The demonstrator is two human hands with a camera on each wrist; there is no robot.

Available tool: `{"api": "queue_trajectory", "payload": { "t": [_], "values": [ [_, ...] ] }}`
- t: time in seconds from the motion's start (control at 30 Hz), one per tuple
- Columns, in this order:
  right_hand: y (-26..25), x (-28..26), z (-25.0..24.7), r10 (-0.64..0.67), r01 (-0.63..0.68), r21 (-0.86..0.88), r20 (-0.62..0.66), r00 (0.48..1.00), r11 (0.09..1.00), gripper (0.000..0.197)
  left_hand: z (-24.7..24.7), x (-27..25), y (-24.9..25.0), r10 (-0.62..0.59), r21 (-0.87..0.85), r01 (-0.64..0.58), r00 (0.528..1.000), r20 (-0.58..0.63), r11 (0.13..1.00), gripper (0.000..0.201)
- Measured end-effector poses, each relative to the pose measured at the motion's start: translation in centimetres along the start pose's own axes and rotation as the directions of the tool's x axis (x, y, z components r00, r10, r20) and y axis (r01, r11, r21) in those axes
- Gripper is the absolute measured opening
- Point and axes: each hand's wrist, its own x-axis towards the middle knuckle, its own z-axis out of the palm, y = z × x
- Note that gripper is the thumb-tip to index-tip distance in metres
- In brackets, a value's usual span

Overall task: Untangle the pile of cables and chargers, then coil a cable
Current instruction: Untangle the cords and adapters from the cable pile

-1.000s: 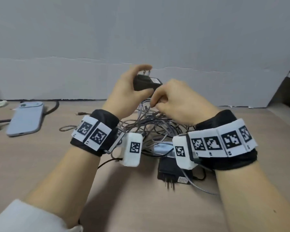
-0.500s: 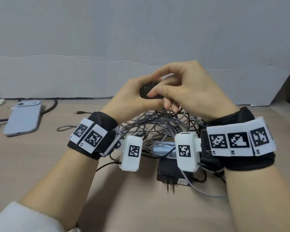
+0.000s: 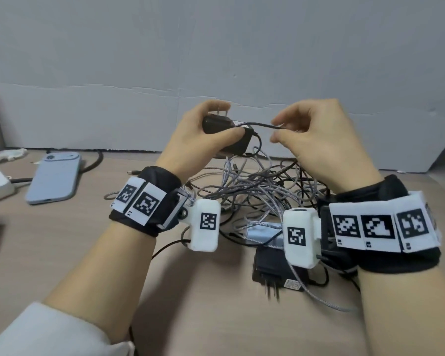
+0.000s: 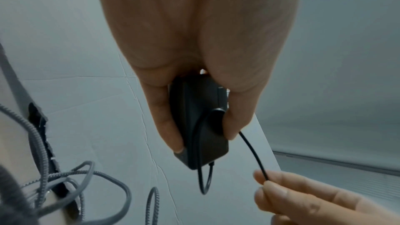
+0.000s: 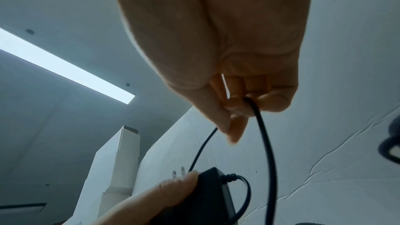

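1. Head view: we see both forearms raised over the light wooden tabletop (image 3: pixel 62 253), wrists wearing black bands with white coded tags.
2. Left hand (image 3: pixel 190 140) is lifted above the pile, fingers and thumb curled round a black boxy plug-in charger (image 3: pixel 231 136), its metal prongs pointing up behind the fingers.
3. Left wrist view: we see the thumb (image 4: pixel 238 114) and a finger clamping the charger (image 4: pixel 201 126) from opposite sides, palm toward the camera.
4. Right hand (image 3: pixel 324 142) is held level with the left, just beside it, thumb and forefinger pinching the thin black charger cord (image 3: pixel 260 124); the other fingers are curled in.
5. Right wrist view: the cord (image 5: pixel 266 143) runs out of the pinch, and another stretch loops back to the charger's strain relief (image 5: pixel 229 176).
6. Between the hands the cord spans a short gap, passing over the top of the charger under the left thumb.
7. Tangled pile of grey braided and black cables (image 3: pixel 254 191) lies on the table below the hands, between the wrists.
8. Second black plug-in charger (image 3: pixel 270 273) lies flat at the near edge of the pile, prongs toward us.
9. Pale blue phone (image 3: pixel 54 181) lies face down at left, well apart from the pile.
10. White wall panel (image 3: pixel 216 60) stands behind.
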Motion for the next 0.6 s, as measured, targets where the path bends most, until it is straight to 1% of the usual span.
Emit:
{"api": "queue_trajectory", "payload": {
  "t": [0.03,0.1,0.17,0.23,0.3,0.4,0.5,0.53,0.6],
  "values": [
    [-0.01,0.07,-0.03,-0.005,0.004,-0.022,-0.04,0.999,1.0,0.009,-0.1,0.06,-0.13,-0.008,-0.001,0.008,1.0,-0.019,1.0,0.042],
    [-0.15,0.18,0.07,-0.024,0.021,-0.029,-0.126,0.992,0.999,0.011,-0.31,0.21,-0.32,-0.02,0.017,0.02,1.0,-0.022,1.0,0.046],
    [-0.31,0.16,0.22,-0.036,0.036,-0.001,-0.191,0.981,0.999,0.015,-0.49,0.21,-0.48,-0.046,0.037,0.045,0.999,0.026,0.998,0.05],
    [-0.22,0.09,0.27,-0.033,0.04,0.023,-0.238,0.971,0.999,0.016,-0.61,0.13,-0.71,-0.072,0.064,0.066,0.992,0.099,0.996,0.056],
    [0.04,0.15,0.31,-0.041,0.055,0.041,-0.28,0.959,0.998,0.016,-0.59,0.0,-0.78,-0.091,0.047,0.084,0.983,0.162,0.995,0.056],
    [0.35,0.38,0.53,-0.05,0.075,0.068,-0.311,0.949,0.995,0.015,-0.39,-0.01,-0.73,-0.121,-0.125,0.15,0.969,0.215,0.981,0.052],
    [0.66,0.57,0.45,-0.054,0.099,0.11,-0.353,0.934,0.989,0.014,-0.45,0.18,-0.84,-0.139,-0.339,0.217,0.961,0.239,0.916,0.039],
    [0.67,0.59,0.34,-0.061,0.114,0.123,-0.368,0.928,0.986,0.013,-0.65,0.23,-0.83,-0.13,-0.383,0.226,0.957,0.261,0.896,0.035],
    [0.6,0.56,0.21,-0.074,0.145,0.156,-0.389,0.918,0.977,0.013,-1.06,0.25,-0.66,-0.092,-0.41,0.229,0.94,0.328,0.883,0.029]
  ]
}}
